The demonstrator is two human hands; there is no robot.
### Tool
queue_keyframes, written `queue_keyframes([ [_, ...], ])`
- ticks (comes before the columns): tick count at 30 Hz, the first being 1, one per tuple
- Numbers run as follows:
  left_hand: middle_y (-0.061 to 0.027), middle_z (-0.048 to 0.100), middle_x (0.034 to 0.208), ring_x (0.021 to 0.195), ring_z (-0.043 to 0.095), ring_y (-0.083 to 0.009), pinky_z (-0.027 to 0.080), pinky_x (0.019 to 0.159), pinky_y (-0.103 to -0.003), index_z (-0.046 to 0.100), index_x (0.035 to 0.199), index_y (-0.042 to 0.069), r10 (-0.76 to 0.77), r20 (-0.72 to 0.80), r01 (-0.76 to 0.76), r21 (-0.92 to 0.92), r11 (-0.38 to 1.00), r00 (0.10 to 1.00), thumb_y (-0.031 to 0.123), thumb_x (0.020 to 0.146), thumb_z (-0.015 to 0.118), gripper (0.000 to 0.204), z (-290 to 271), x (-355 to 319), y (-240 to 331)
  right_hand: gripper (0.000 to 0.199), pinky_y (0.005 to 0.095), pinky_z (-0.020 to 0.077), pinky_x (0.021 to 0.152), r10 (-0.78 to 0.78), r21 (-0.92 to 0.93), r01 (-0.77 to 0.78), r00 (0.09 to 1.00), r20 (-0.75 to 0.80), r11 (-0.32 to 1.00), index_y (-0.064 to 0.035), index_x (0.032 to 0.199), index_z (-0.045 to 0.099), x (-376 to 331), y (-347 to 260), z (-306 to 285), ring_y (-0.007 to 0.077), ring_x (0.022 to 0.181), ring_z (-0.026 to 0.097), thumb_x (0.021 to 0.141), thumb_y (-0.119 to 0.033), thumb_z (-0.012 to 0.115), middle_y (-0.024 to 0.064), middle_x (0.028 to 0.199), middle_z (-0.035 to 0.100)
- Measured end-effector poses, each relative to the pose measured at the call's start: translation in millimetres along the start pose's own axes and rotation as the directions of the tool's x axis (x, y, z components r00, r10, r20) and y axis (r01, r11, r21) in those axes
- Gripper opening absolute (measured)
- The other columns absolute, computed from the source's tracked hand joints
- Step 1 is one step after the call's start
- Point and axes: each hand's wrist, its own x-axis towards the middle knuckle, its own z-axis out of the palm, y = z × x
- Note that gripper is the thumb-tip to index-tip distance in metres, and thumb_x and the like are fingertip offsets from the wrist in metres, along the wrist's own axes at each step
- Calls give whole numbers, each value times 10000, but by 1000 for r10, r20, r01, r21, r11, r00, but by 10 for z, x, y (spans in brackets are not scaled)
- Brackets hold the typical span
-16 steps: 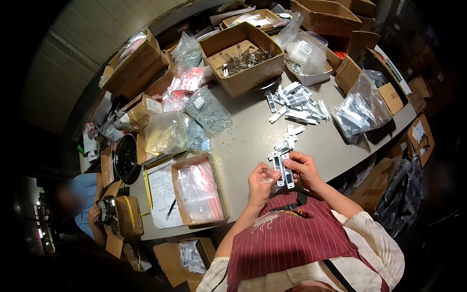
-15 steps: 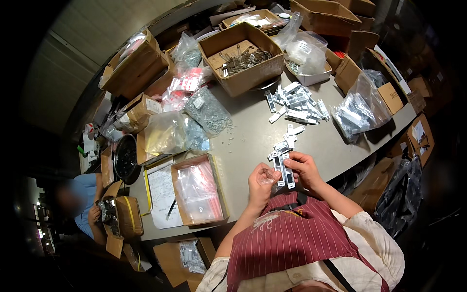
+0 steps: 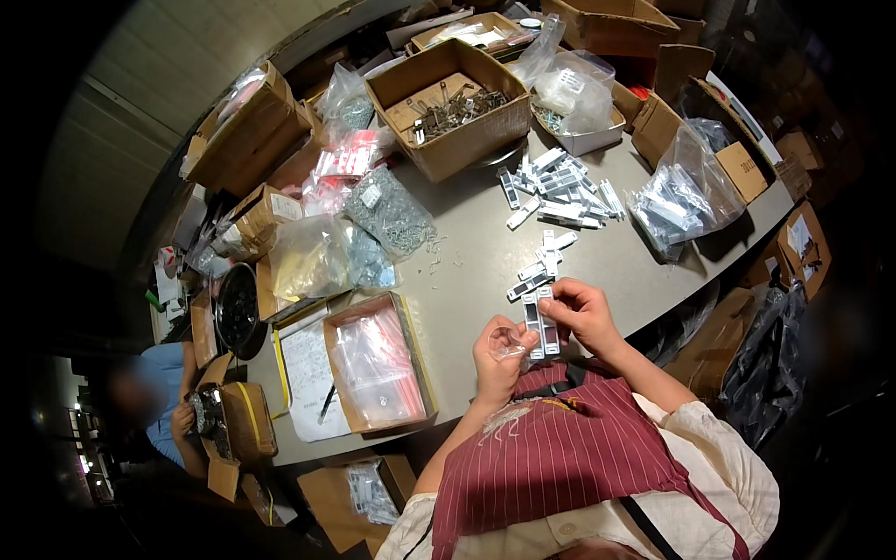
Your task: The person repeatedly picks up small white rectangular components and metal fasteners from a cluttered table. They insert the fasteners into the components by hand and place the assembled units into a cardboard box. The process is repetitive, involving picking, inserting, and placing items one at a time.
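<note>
Close to the table's near edge, my left hand (image 3: 497,362) is closed on a crumpled clear plastic bag (image 3: 507,342) and on the lower part of two long white plastic pieces (image 3: 539,329) with dark insets. The pieces stand side by side, level at their ends. My right hand (image 3: 585,319) pinches the right-hand piece near its top. Just beyond my hands, several similar pieces (image 3: 531,279) lie in a short trail. A larger loose heap of them (image 3: 564,189) is farther off.
A carton of metal parts (image 3: 439,154) stands at the back. A clear bag of white pieces (image 3: 677,215) is at right. At left are a bag of small screws (image 3: 385,217), a box of clear and pink bags (image 3: 373,359) and written paper (image 3: 310,397). Another person (image 3: 168,383) handles a carton.
The two white pieces were slightly staggered and now sit level against each other. My right hand has shifted a little up and left. The whole view has moved slightly.
</note>
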Motion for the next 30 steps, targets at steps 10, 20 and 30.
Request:
queue_keyframes([
  [10, 22, 568, 805, 728, 543, -73, 464, 613, -252, 566, 833, 76, -79, -50, 86, 156, 984, 996, -52, 886, 695, 190, -62, 55, -64, 259, 232, 441, 528, -50, -300, 84, 992, 120, 950, 7, 1155, 688, 96, 117, -99, 42, 641, 553, 1004, -204, 678, -30, 772, 623],
  [20, 25, 605, 796, 740, 528, -41, 427, 662, -210, 551, 840, 47, -109, -22, 107, -85, 991, 994, -6, 933, 721, 201, -140, -145, -326, 267, 253, 504, 661, -23, -166, 34, 998, 65, 986, 26, 1155, 709, -210, 256, -61, 73, 762, 619, 981, -175, 695, 21, 913, 694],
  [30, -12, 640, 828, 800, 609, -80, 509, 689, -260, 583, 947, 23, -193, 99, 175, 170, 970, 976, 6, 866, 756, 192, -125, 18, -220, 185, 250, 471, 571, 256, -69, -246, 924, 284, 967, -11, 1023, 612, -31, 199, -358, 103, 669, 616, 869, -89, 678, 50, 820, 661],
])
